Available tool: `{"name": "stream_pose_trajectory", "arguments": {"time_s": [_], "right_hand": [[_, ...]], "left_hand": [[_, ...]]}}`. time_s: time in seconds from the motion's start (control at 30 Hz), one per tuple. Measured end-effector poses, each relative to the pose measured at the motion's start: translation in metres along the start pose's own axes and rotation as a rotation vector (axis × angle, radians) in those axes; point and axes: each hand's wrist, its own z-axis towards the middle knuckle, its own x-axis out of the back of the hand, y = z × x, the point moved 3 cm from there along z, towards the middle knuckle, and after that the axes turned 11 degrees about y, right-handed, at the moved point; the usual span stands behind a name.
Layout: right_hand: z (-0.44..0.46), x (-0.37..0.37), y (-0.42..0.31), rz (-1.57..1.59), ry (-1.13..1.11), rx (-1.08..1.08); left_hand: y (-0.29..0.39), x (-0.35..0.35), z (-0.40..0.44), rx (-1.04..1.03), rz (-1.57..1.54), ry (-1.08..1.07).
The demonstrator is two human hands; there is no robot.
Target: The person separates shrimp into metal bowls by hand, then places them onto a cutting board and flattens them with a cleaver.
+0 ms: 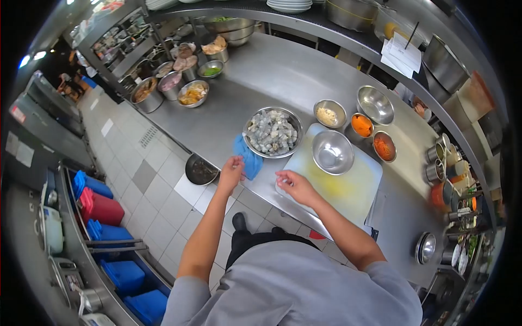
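Observation:
My left hand [232,174] hovers by the front edge of the steel counter, beside a crumpled blue cloth [251,164]. Its fingers are half curled, with nothing visible in them. My right hand [297,187] is over the near left corner of a white cutting board [356,193], fingers loosely bent and apart, holding nothing. Beyond the cloth sits a steel bowl of raw peeled shrimp [272,132]. An empty-looking steel bowl [333,152] rests on the board, which has a yellow stain.
Behind the board stand bowls of chopped garlic-like bits [327,116], orange pieces [361,125] and orange shreds [384,146], plus another steel bowl [375,105]. Several filled containers [193,94] crowd the counter's far left. A dark pot [200,170] is below the edge. An overhead shelf [348,43] spans the back.

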Motion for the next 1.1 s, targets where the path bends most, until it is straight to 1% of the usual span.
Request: {"name": "stream_pose_trajectory", "arguments": {"time_s": [0.07,0.13,0.17,0.2,0.23,0.27,0.3,0.37,0.4,0.43,0.47,0.5,0.57,0.6,0.63,0.67,0.7,0.73,0.77,0.8,0.83,0.87,0.93,0.97,1.0,1.03,1.07,1.1], "right_hand": [[0.026,0.008,-0.023,-0.431,0.15,0.331],[0.045,0.006,-0.036,-0.461,0.233,0.304],[0.052,0.003,-0.041,-0.662,0.313,0.405],[0.06,0.0,-0.045,-0.867,0.39,0.5],[0.065,-0.006,-0.042,-0.899,0.424,0.41],[0.072,-0.012,-0.033,-0.908,0.447,0.393],[0.078,-0.018,-0.02,-0.905,0.462,0.425],[0.088,-0.026,0.001,-0.855,0.498,0.489],[0.09,-0.029,0.004,-0.858,0.516,0.462],[0.091,-0.033,0.005,-0.819,0.539,0.492],[0.092,-0.037,0.006,-0.781,0.565,0.522],[0.093,-0.041,0.007,-0.787,0.591,0.49],[0.096,-0.05,0.003,-0.698,0.558,0.459],[0.099,-0.053,0.0,-0.712,0.588,0.44],[0.103,-0.059,-0.001,-0.699,0.553,0.44],[0.105,-0.064,-0.002,-0.683,0.511,0.443],[0.102,-0.068,-0.001,-0.69,0.517,0.43],[0.097,-0.078,-0.009,-0.626,0.437,0.539],[0.1,-0.092,-0.02,-0.538,0.34,0.657],[0.099,-0.094,-0.018,-0.52,0.321,0.661],[0.097,-0.088,-0.028,-0.509,0.237,0.574],[0.093,-0.082,-0.033,-0.501,0.143,0.486],[0.087,-0.06,-0.066,-0.485,0.263,0.344],[0.093,-0.047,-0.072,-0.531,0.32,0.321],[0.102,-0.033,-0.074,-0.58,0.382,0.295],[0.113,-0.02,-0.077,-0.641,0.438,0.352],[0.125,-0.01,-0.079,-0.704,0.497,0.409],[0.135,-0.007,-0.087,-0.701,0.485,0.409]], "left_hand": [[-0.008,-0.014,0.029,0.044,-0.029,-0.07],[-0.025,-0.035,0.061,-0.089,0.318,-0.462],[-0.029,-0.042,0.067,-0.43,0.51,-0.464],[-0.027,-0.041,0.068,-0.445,0.504,-0.487],[-0.013,-0.036,0.067,-0.623,0.549,-0.359],[0.0,-0.032,0.068,-0.794,0.584,-0.228],[0.007,-0.022,0.08,-0.672,0.685,-0.217],[-0.013,-0.003,0.133,-0.677,0.643,-0.168],[-0.016,0.007,0.154,-0.674,0.62,-0.12],[-0.016,0.016,0.175,-0.668,0.6,-0.076],[-0.014,0.023,0.193,-0.715,0.592,-0.024],[-0.012,0.026,0.21,-0.763,0.578,0.026],[-0.003,0.03,0.239,-0.707,0.461,0.04],[-0.001,0.031,0.253,-0.645,0.384,0.016],[-0.003,0.031,0.263,-0.579,0.31,-0.002],[-0.004,0.03,0.267,-0.581,0.301,-0.021],[-0.008,0.031,0.266,-0.738,0.374,-0.029],[-0.009,0.032,0.259,-0.892,0.452,-0.03],[-0.012,0.042,0.257,-0.879,0.474,-0.016],[-0.018,0.043,0.247,-0.901,0.671,-0.015],[-0.009,0.049,0.241,-0.922,0.876,-0.008],[-0.007,0.051,0.239,-0.904,0.904,0.017],[-0.004,0.045,0.241,-0.974,0.887,0.132],[-0.002,0.045,0.242,-0.958,0.905,0.149],[-0.003,0.043,0.244,-0.88,0.881,0.126],[-0.004,0.042,0.245,-0.804,0.853,0.099],[-0.004,0.042,0.245,-0.793,0.86,0.106],[-0.004,0.042,0.245,-0.804,0.867,0.101]]}}
